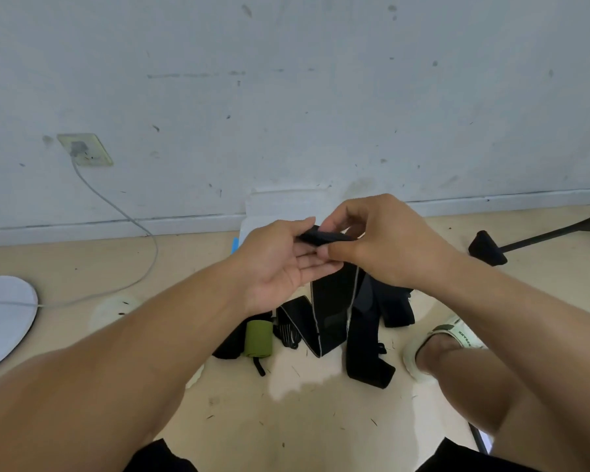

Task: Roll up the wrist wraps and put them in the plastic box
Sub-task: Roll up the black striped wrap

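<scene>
Head view: a person crouched on a pale floor works a black wrist wrap (pixel 331 311) between both hands, w/ the top end of the strap bunched at the fingertips and the rest hanging straight down below the hands to a heap of more black wraps (pixel 368 349) on the floor. The left hand (pixel 280 264) lies palm-up, fingers fairly straight, supporting the strap end from beneath; the right hand (pixel 382 240) has thumb and fingers curled, pinching that same end from above. A rolled green wrap (pixel 259 338) sits below the left wrist, beside the pile. The plastic box (pixel 273 207) appears just beyond the hands, vs. the wall, mostly hidden by them; its contents can't be read. A sandalled foot (pixel 436 342) shows under the right forearm; a wall socket (pixel 86 149) and cable sit far off to the left. Judging by the drape, the wrap is light, soft and floppy, prob. elastic, so it will sag and unroll unless kept taut; best hold looks to be the end now pinched, thumb on top, rolling tight w/ the tail left hanging.
</scene>
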Available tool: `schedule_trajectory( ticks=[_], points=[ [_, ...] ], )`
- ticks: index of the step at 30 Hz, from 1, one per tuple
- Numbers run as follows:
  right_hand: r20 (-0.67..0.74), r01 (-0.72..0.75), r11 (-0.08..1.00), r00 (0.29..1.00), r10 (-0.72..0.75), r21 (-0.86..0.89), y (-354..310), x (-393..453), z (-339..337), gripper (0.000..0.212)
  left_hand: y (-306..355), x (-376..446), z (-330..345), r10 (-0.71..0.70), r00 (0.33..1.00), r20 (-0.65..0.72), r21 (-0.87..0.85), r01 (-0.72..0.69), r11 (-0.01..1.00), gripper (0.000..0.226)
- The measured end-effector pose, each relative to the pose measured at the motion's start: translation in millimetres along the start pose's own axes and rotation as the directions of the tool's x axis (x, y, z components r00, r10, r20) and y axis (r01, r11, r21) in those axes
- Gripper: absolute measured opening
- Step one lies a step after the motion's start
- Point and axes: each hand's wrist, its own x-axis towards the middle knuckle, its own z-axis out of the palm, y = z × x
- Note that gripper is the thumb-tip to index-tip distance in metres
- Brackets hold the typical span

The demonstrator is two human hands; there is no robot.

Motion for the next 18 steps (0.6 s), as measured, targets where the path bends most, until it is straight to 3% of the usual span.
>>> schedule_trajectory(
  ticks=[3,6,10,15,18],
  points=[
    [-0.086,0.051,0.998,0.995,-0.053,-0.028,0.7,-2.9,-3.5,0.017,-0.4,-2.0,1.5,0.033,0.999,0.002,-0.033,-0.033,0.999,0.03],
    [-0.068,0.063,0.995,0.996,-0.058,0.074,5.4,-2.4,-5.2,0.011,-0.2,-4.4,2.4,0.07,0.997,-0.025,-0.074,-0.072,0.995,0.028],
    [0.011,-0.011,0.983,1.0,0.009,0.182,16.9,1.1,3.3,0.007,-5.1,-3.0,-1.6,0.101,0.993,-0.067,-0.08,-0.107,0.991,0.032],
    [-0.091,-0.071,0.965,0.991,0.097,0.251,28.1,3.3,16.3,0.013,-15.8,3.3,-5.2,0.113,0.99,-0.088,-0.082,-0.12,0.989,0.025],
    [-0.097,-0.105,0.973,0.987,0.127,0.208,35.3,2.2,22.3,0.014,-22.5,8.2,-8.2,0.127,0.989,-0.071,0.0,-0.128,0.992,0.014]
  ],
)
